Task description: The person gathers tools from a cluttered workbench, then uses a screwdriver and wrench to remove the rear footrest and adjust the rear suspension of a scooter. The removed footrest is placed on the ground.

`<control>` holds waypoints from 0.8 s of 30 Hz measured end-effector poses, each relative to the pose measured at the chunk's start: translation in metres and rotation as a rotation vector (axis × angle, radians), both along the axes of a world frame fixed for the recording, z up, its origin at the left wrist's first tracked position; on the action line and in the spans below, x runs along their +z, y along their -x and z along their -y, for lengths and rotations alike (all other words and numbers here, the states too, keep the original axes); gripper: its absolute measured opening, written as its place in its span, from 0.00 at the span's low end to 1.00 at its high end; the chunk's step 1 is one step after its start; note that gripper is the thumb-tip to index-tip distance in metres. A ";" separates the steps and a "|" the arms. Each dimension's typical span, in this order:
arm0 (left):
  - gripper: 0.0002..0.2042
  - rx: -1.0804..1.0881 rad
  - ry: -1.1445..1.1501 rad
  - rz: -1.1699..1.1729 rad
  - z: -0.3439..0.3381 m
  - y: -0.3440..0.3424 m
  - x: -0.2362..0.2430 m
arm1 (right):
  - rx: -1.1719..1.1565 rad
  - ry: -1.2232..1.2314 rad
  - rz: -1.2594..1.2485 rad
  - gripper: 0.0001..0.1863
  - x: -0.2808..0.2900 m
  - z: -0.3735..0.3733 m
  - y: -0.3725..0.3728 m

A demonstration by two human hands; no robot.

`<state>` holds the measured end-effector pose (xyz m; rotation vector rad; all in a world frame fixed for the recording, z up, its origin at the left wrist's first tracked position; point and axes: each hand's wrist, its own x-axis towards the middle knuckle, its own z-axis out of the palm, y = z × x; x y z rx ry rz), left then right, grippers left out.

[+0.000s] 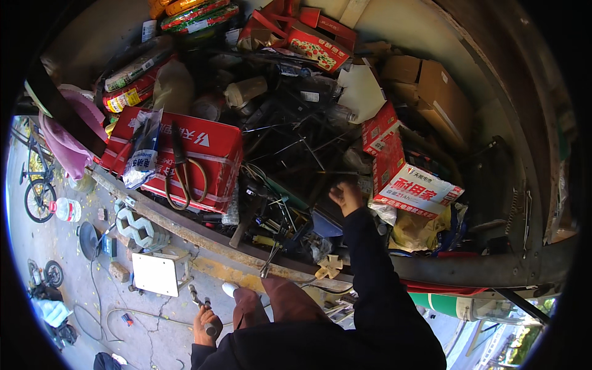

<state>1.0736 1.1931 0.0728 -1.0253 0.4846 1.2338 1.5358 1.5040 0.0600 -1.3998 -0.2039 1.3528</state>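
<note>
My left hand (pixel 207 325) is low in the view, beside my legs, closed round a dark-handled metal tool (pixel 195 295). The tool's pale metal end points away from me; its exact kind does not show. My right arm, in a dark sleeve, stretches over the edge of a cluttered metal bin. Above the loose tools and wires inside, my right hand (pixel 346 197) has its fingers curled in; whether anything small is between them is hidden. Nearby lie a hammer (pixel 245 216) with its handle pointing up into the bin, and a red and white battery box (pixel 414 185).
A red box (pixel 206 145) with cable-like loops and a plastic packet on top stands at left. Cardboard boxes (pixel 435 92) lean at the back right. The bin's rusty rim (pixel 246 262) runs before me. Outside, a white-topped stool (pixel 154 273) and a hose (pixel 132 310) are on the ground.
</note>
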 end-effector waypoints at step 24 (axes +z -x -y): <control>0.13 0.065 -0.019 0.158 0.009 -0.013 -0.048 | 0.823 0.394 1.737 0.14 -0.168 -0.203 -0.003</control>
